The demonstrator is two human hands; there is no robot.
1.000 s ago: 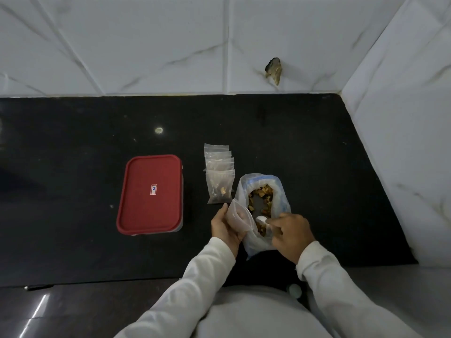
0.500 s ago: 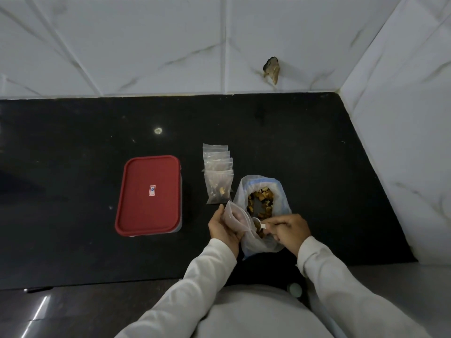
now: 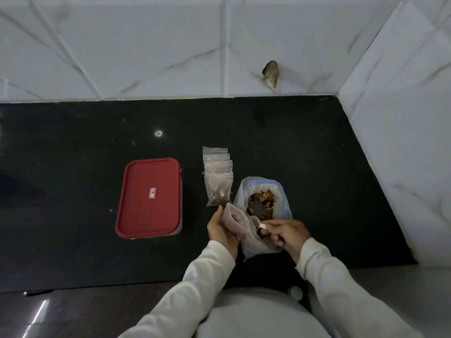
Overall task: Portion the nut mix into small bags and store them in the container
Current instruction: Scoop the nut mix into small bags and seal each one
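A large clear bag of nut mix [image 3: 262,203] stands open on the black counter. My left hand [image 3: 223,229] grips a small empty zip bag [image 3: 235,219] with its mouth held open toward the right. My right hand [image 3: 286,234] pinches the handle of a small white scoop [image 3: 257,222], whose bowl holds some nuts at the mouth of the small bag. Several small zip bags [image 3: 218,181] lie overlapped in a row just behind my left hand; the nearest shows nuts inside. The container with a red lid [image 3: 150,197] sits closed to the left.
The black counter [image 3: 73,167] ends at white marble-look tiled walls behind and on the right [image 3: 402,142]. A chipped hole [image 3: 271,73] shows in the back wall. The counter's front edge runs just below my forearms.
My right hand has lifted the loaded scoop out of the big bag and brought it left to the mouth of the small bag. My left hand holds the small bag almost still.
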